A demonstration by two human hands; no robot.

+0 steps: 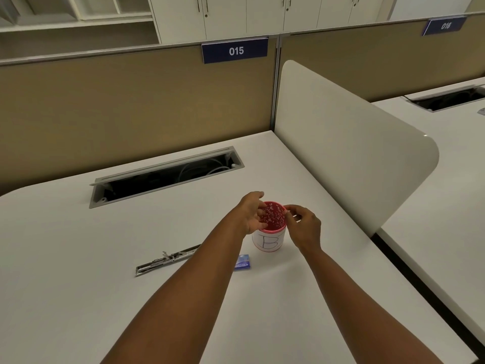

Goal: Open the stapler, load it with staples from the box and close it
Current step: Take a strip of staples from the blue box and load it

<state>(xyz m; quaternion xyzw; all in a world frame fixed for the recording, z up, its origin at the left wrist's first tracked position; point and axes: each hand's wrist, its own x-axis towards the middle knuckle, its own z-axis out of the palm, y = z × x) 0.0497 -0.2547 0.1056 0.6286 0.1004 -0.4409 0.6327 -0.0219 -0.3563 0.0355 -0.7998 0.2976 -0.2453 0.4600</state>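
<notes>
Both hands meet at a red perforated cup [273,219] just right of frame centre: the left hand [250,214], fingers loosely spread, reaches over its rim, while the right hand [304,227] pinches the rim's right edge. The stapler [165,260] lies opened flat on the counter [78,258] lower left of the cup, the blue staple box [242,262] just below it.

The left arm [183,282] hides the stapler's [164,260] 3 o'clock end and part of the box [242,261]. Left fingertips [261,212] vanish inside the cup [270,232].
</notes>
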